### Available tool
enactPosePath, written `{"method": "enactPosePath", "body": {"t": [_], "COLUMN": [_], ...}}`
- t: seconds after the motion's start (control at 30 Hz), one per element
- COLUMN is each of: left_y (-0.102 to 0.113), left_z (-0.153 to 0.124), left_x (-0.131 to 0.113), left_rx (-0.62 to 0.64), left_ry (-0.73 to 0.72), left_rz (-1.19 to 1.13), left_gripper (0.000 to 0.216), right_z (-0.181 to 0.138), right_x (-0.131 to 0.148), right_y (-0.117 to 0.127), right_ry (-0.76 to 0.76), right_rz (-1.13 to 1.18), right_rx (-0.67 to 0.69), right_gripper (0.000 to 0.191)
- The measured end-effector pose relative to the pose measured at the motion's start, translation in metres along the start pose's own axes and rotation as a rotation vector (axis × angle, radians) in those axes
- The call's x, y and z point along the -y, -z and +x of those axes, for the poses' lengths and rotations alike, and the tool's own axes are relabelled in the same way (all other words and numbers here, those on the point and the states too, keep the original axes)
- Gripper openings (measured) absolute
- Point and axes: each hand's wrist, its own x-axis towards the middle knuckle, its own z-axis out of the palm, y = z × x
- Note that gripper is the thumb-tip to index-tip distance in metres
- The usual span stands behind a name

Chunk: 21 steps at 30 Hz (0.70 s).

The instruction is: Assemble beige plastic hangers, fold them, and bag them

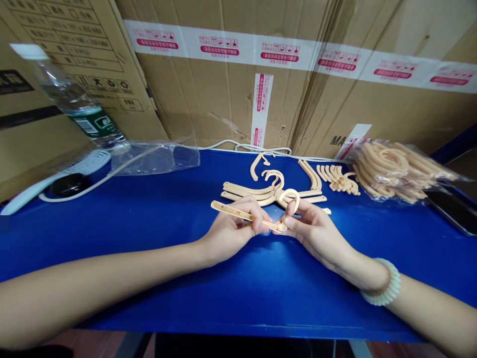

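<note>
My left hand (238, 226) is closed around a beige plastic hanger arm (231, 211), whose free end points up to the left. Between the fingers of my right hand (313, 226) is a beige hanger hook (292, 195), its curve rising above the fingertips. The hook's base and the inner end of the arm meet between my hands; whether they are joined I cannot tell. Just behind them lie several put-together hangers (249, 191) in a stack, partly hidden by my hands. Loose hanger arms (311, 175) and a row of loose hooks (331, 173) rest farther right.
A clear bag of hanger parts (387, 169) and a phone (456, 211) are at the right. On the left are a water bottle (82, 104), a pale blue hairbrush (55, 181), a black round object (70, 185) and a plastic bag (156, 156). Cardboard boxes (208, 94) stand behind.
</note>
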Motion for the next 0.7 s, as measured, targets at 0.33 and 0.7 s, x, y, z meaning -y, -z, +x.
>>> {"method": "enactPosePath", "body": {"t": [0.33,0.7], "left_y": [0.0022,0.0039], "left_z": [-0.0001,-0.0038], "left_x": [0.0012,-0.0004], "left_rx": [-0.097,0.017], "left_ry": [0.029,-0.123], "left_rz": [0.075,0.075], "left_gripper": [0.025,0.027], "right_z": [-0.0004,-0.0028], "right_x": [0.0014,0.0008], "right_y": [-0.0022,-0.0026], "right_ry": [0.088,0.034], "right_rz": [0.014,-0.001], "right_rx": [0.041,0.06], "right_gripper": [0.031,0.032]}}
